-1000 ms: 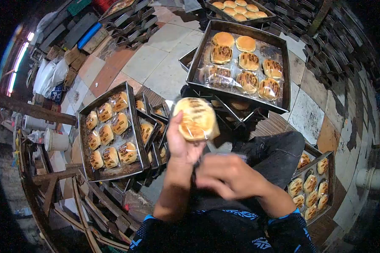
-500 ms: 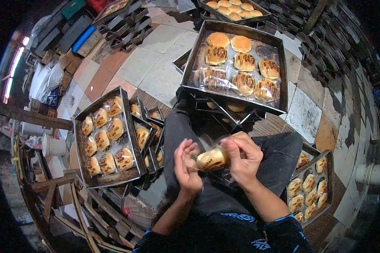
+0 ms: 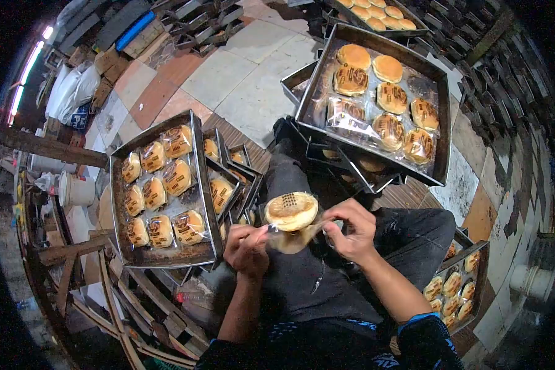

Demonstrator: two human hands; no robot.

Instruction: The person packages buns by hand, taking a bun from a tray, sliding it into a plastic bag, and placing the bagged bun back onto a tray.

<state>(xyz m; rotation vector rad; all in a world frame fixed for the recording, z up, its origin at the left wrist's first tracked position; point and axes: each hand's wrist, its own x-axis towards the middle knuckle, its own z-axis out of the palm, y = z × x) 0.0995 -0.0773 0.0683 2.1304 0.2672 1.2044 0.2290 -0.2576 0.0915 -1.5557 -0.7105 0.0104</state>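
Moved: left hand (image 3: pixel 248 250), from spread to pinching wrapper (image 3: pixel 291 242) edge; bun (image 3: pixel 291 211) between hands, closing apparently unfinished.
Left tray (image 3: pixel 206 191): nine bagged buns (image 3: pixel 155 193). Right hand (image 3: pixel 354 231): pinching opposite edge. Upper-right tray (image 3: pixel 373 155): six bagged (image 3: pixel 388 129), two apparently bare (image 3: pixel 388 68).

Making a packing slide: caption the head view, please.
Left hand and right hand pinch the clear wrapper of a bun amid trays of wrapped buns.
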